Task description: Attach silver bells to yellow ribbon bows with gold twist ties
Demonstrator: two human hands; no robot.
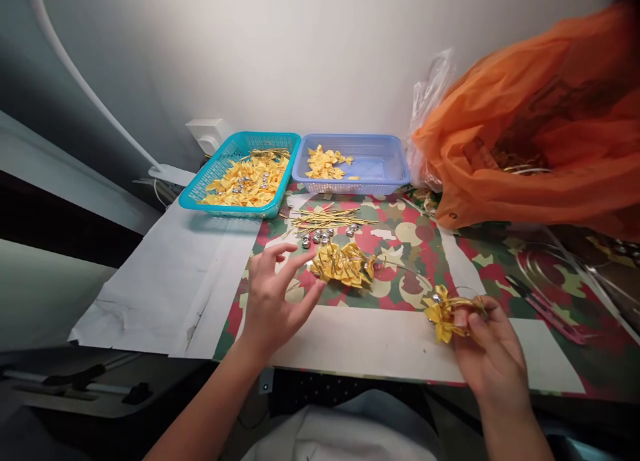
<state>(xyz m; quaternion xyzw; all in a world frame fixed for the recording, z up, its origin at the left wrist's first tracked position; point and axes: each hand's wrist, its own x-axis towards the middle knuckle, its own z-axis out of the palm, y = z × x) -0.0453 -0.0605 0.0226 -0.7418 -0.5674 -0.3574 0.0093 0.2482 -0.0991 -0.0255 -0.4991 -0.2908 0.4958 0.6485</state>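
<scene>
My left hand (275,301) reaches over the table with thumb and fingers apart, at the left end of a small pile of yellow ribbon bows (345,264) with gold wires lying on it. Nothing shows between its fingers. In my right hand (493,348) is a yellow ribbon flower (443,321) with silver bells, pinched by its gold wire stems. A thin wire runs from it toward the pile. Several small silver bells (324,236) lie just behind the pile, and behind them are loose gold wires (327,219).
A teal basket (235,211) holds yellow bows, bells and wires. Beside it, a blue-purple basket (355,188) holds fewer bows. An orange plastic bag (505,201) bulges at the right; pink-handled pliers (550,314) lie below it. A white lamp arm (90,88) rises at the left.
</scene>
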